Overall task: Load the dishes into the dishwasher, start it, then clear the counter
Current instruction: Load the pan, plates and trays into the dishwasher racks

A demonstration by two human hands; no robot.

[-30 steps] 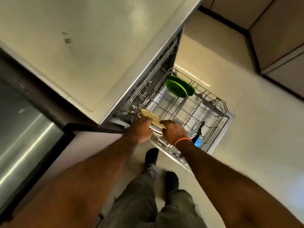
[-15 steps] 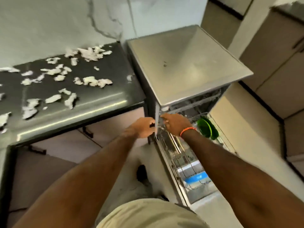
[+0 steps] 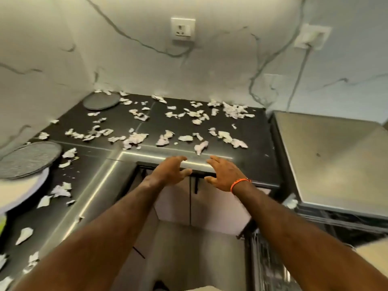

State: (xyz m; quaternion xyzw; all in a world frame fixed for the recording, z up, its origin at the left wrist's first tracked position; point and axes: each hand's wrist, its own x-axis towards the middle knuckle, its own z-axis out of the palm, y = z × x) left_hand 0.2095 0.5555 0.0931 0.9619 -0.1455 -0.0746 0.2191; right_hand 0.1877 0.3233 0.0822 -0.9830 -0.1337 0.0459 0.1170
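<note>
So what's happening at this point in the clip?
A person stands at a black counter strewn with torn paper scraps. Both the left hand and the right hand reach toward its front edge with fingers spread, holding nothing. Two grey plates sit on the counter's left side. The dishwasher stands to the right; its door looks open, though that corner is blurred.

Left hand (image 3: 171, 171), right hand (image 3: 225, 174); empty, outstretched

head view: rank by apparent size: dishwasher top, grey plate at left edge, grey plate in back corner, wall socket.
1. dishwasher top
2. grey plate at left edge, though it is nearer the camera and partly cut off
3. grey plate in back corner
4. wall socket
</note>
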